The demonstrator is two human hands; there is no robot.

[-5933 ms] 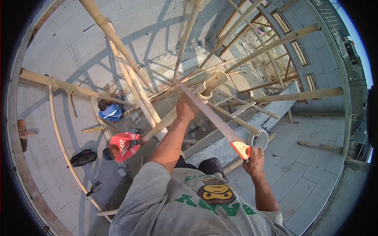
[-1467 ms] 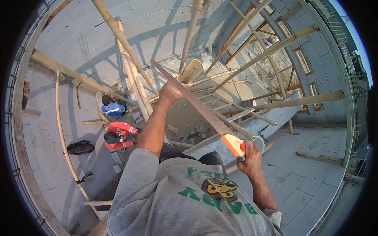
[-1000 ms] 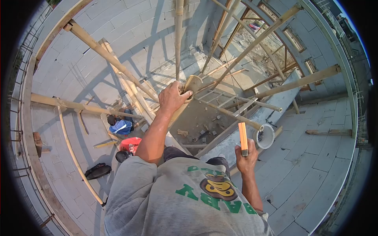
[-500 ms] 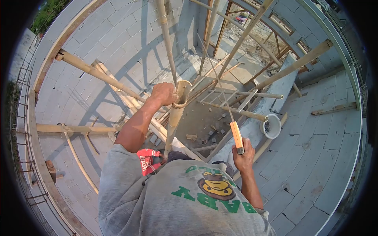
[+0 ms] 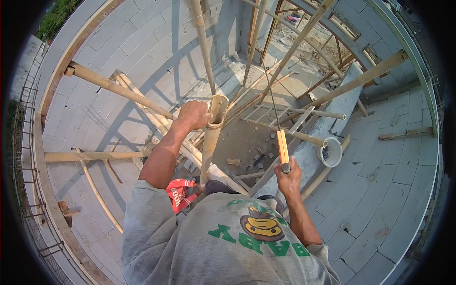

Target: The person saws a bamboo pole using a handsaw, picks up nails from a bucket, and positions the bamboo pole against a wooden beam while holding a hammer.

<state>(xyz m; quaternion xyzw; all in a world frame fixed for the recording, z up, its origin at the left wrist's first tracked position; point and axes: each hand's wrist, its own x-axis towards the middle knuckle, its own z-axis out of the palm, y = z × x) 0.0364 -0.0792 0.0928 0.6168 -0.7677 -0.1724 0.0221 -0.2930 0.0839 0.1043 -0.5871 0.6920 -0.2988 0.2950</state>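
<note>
My left hand [image 5: 194, 114] is closed on the upper end of an upright bamboo pole [image 5: 210, 145]. The pole's top is cut open and shows its hollow inside. In my right hand [image 5: 289, 175] is a handsaw [image 5: 283, 147] with an orange and pale handle. Its long thin blade is seen almost edge-on, pointing up and away to the right of the pole. The blade is apart from the bamboo.
Grey block walls [image 5: 137, 35] surround me. Bamboo crosspieces [image 5: 118, 90] span the space at several heights. Below are a bamboo ladder [image 5: 304, 118], a white bucket [image 5: 332, 153] and rubble. Near the pole's foot is another person in a red top [image 5: 179, 194].
My right hand and the saw have shifted slightly left and up, and the blade stands a little steeper. My left hand stays on the bamboo pole.
</note>
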